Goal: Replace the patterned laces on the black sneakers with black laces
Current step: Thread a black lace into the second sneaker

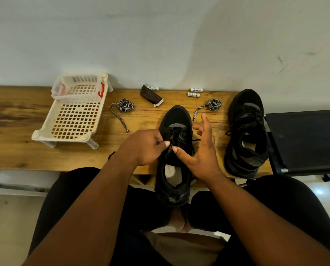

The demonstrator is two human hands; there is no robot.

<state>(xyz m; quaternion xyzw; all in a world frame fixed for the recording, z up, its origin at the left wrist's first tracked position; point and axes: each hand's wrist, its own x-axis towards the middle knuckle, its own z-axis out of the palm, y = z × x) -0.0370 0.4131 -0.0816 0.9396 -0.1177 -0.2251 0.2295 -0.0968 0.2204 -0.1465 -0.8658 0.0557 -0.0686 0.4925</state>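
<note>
Sneakers: one sneaker (174, 150) lies toe-away on the near edge of the wooden table (26, 131), its heel overhanging toward the lap; the second sneaker (246, 131) sits well apart at the right, carrying a black lace. Both patterned laces (125, 105) (214, 104) lie bunched behind, out of the shoes.

Head view: the left hand (147, 146) pinches the black lace (176, 132) at the near sneaker's upper eyelets. The right hand (202, 150) has splayed, relaxed fingers; its thumb touches the same spot, grasping nothing visible.

Risk, as a judgement: black on black obscures the eyelets, so one may be skipped. A hard pull could tip the overhanging sneaker off the edge.
</note>
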